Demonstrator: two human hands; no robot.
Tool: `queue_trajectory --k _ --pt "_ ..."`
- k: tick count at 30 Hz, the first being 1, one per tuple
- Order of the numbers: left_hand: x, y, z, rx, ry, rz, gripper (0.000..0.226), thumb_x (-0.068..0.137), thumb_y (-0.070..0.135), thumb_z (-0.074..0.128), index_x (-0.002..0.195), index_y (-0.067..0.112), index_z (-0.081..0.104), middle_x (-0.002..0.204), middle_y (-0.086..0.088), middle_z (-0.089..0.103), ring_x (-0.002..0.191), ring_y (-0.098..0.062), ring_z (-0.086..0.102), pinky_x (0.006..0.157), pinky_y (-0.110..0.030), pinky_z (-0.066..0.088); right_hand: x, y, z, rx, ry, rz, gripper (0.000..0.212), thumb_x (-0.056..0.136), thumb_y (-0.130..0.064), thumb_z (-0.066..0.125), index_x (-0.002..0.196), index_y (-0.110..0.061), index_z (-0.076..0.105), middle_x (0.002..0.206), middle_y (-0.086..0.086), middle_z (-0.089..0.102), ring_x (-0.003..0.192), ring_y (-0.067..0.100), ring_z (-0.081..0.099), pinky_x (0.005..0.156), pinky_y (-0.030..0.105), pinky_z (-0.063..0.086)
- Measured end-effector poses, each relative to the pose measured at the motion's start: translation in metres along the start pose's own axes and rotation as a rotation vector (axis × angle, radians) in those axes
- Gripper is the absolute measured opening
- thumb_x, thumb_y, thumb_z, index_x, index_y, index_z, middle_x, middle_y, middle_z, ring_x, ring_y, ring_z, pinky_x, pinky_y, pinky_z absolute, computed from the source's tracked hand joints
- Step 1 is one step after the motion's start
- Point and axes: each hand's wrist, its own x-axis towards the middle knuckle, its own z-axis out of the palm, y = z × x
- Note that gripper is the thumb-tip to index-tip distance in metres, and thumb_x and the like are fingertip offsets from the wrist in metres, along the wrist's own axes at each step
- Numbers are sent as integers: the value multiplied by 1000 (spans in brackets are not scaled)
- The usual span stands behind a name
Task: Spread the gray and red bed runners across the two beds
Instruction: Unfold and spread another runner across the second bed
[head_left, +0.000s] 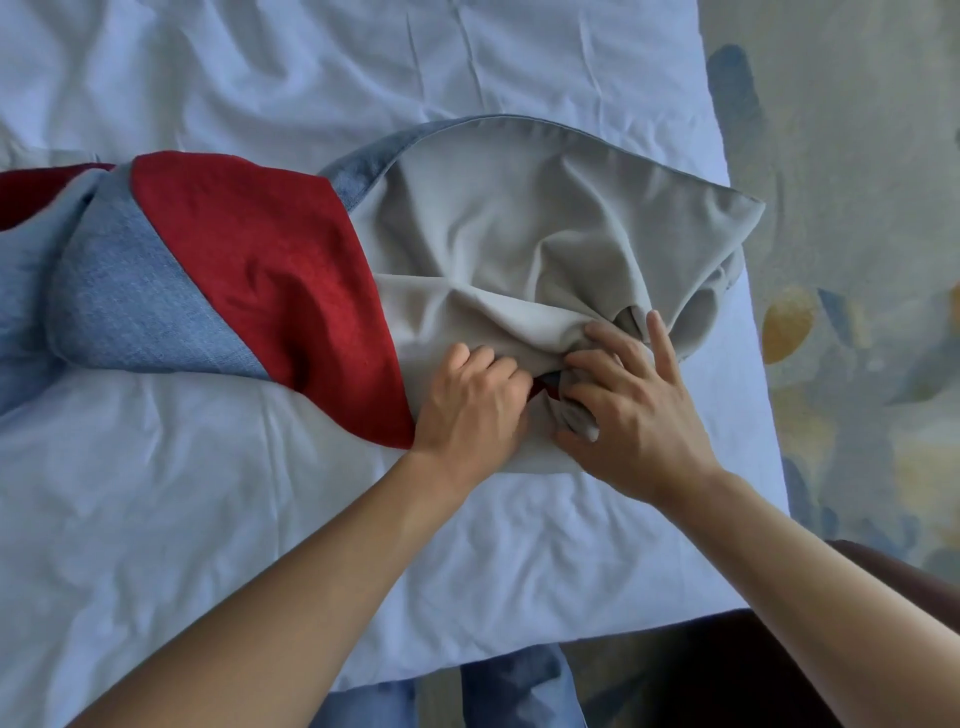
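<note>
The bed runner is lying bunched across the white bed, red and gray panels folded over each other with the pale lining turned up. Both hands are working at the runner's near edge. The left hand is curling its fingers into the lining. The right hand is pinching a twisted fold, index finger extended.

Handling, by judgement: the fabric is soft, limp and fairly weighty, so it will be sagging and dragging rather than sliding. Grasping a hemmed corner, not mid-panel, should be giving control.

The sheet beneath the runner is wrinkling. Right of the runner, patterned carpet is showing. A dark chair is standing nearer than the runner.
</note>
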Motion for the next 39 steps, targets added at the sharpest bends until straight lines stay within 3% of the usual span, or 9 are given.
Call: queue_trajectory --k 4,9,16,19,22,29,34,37,39 --pt "-3 5 -6 -50 63 -34 7 81 22 61 76 18 63 73 -1 58 73 -25 53 69 -38 35 -1 13 -10 -17 81 -20 15 91 -16 62 80 -13 73 102 0 70 124 30 58 116 64 22" --pt "15 22 -22 -57 138 -68 11 82 28 61 83 16 61 80 -2 57 76 -25 50 69 -38 32 17 40 -33 -43 305 65 14 92 -16 67 78 -15 69 97 0 70 113 30 61 117 61 21" --pt "66 15 -47 -37 221 -135 14 90 22 57 79 21 65 75 1 62 77 -25 56 72 -38 33 52 50 -43 -32 303 64 13 86 -22 70 94 -12 74 98 2 72 109 30 63 117 60 22" --pt "86 0 -57 -8 215 -147 11 90 24 57 82 22 65 77 3 63 80 -26 56 74 -37 30 75 46 -44 -28 300 38 9 86 -17 68 91 -13 74 84 3 69 94 30 64 117 60 24" --pt "102 -13 -63 -18 184 -180 13 88 27 55 85 19 65 79 1 65 82 -27 57 75 -38 30 105 63 -52 -56 326 170 11 86 -13 63 85 -14 73 78 5 68 89 33 61 118 56 24" --pt "129 -45 -71 -50 89 -261 8 88 26 59 85 19 57 81 1 63 82 -26 58 75 -35 25 167 124 -73 -88 327 452 28 89 -18 50 108 -17 70 98 7 70 104 34 56 120 48 20" --pt "178 -66 -91 -68 198 -255 14 91 26 55 79 21 50 74 3 53 76 -27 55 72 -32 20 199 110 -69 75 143 118 53 77 -26 62 130 -17 64 115 7 67 112 34 57 119 54 24" --pt "200 -68 -93 -136 192 -236 16 91 27 53 79 17 55 74 3 55 74 -26 54 71 -32 20 218 101 -55 67 102 22 32 78 -21 61 107 -13 71 95 6 69 103 34 58 121 52 19" --pt "203 -71 -89 -226 179 -247 16 91 33 57 86 18 62 79 3 63 77 -24 58 73 -34 29 227 113 -52 32 144 96 18 78 -14 59 92 -10 71 84 10 69 94 37 58 119 52 23"
